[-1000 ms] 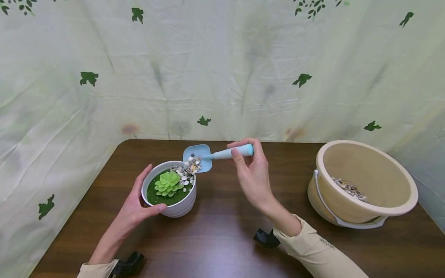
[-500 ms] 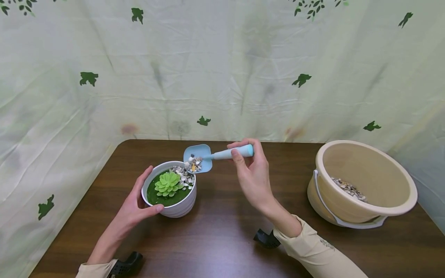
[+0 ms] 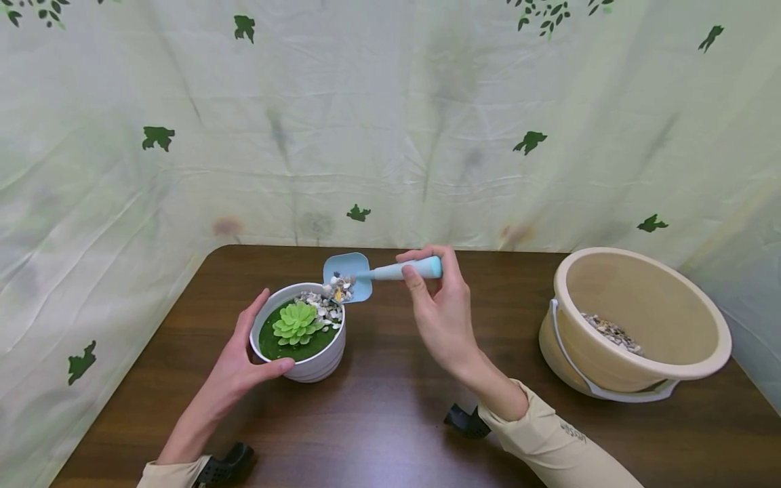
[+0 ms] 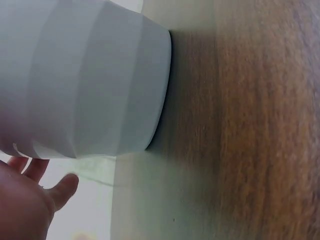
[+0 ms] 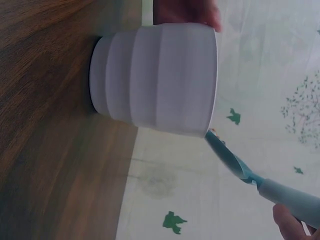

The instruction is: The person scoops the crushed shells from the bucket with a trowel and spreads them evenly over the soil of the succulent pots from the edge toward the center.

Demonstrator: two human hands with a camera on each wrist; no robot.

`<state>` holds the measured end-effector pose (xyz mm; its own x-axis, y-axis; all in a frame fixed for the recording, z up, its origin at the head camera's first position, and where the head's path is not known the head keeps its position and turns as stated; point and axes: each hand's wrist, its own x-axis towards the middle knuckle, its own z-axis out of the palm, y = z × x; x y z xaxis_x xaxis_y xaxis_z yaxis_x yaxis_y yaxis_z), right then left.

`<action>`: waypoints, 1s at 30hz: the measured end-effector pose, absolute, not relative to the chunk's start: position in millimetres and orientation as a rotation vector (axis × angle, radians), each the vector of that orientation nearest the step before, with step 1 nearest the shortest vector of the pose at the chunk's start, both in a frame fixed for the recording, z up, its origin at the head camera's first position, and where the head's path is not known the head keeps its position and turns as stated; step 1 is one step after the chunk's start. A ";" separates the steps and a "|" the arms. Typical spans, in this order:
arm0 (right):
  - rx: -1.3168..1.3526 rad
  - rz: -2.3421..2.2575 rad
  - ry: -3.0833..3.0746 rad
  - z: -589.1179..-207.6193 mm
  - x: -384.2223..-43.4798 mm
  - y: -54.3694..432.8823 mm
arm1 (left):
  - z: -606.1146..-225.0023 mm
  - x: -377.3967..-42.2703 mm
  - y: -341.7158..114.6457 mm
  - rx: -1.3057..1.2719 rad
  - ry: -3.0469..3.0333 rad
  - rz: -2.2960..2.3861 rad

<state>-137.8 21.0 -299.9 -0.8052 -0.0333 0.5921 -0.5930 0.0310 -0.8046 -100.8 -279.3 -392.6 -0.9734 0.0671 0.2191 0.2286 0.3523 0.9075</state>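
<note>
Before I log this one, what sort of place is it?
Probably an indoor staged tabletop: a wood-grain table, a wrinkled leaf-printed sheet as backdrop behind it, and a potted succulent.

Cream sleeves [image 3: 529, 427], dark leafy print [image 3: 572, 432], black wrist pieces [image 3: 468, 421].

One left hand [image 3: 241, 359], one right hand [image 3: 444, 317], two sleeves [image 3: 558, 444], two black wrist pieces [image 3: 466, 421], one pot [image 3: 318, 369], one plant [image 3: 297, 324], one trowel [image 3: 390, 272], three batches of pebbles [image 3: 612, 333], one bucket [image 3: 647, 298], one table [image 3: 378, 407], one curtain [image 3: 390, 122]
</note>
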 end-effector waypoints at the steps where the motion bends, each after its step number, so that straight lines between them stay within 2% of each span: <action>1: 0.636 1.826 -1.902 -300.1 -137.6 21.2 | -392.5 -100.7 -278.9 -0.258 -2.479 -1.652; 9: 0.643 1.818 -1.882 -305.2 -138.9 23.1 | -391.4 -100.1 -274.2 -0.199 -2.527 -1.566; 20: 0.649 1.804 -1.897 -303.8 -133.6 24.9 | -391.2 -98.7 -279.5 -0.270 -2.439 -1.821; 30: 0.660 1.782 -1.887 -303.6 -130.1 24.4 | -393.3 -100.9 -274.9 -0.247 -2.441 -1.676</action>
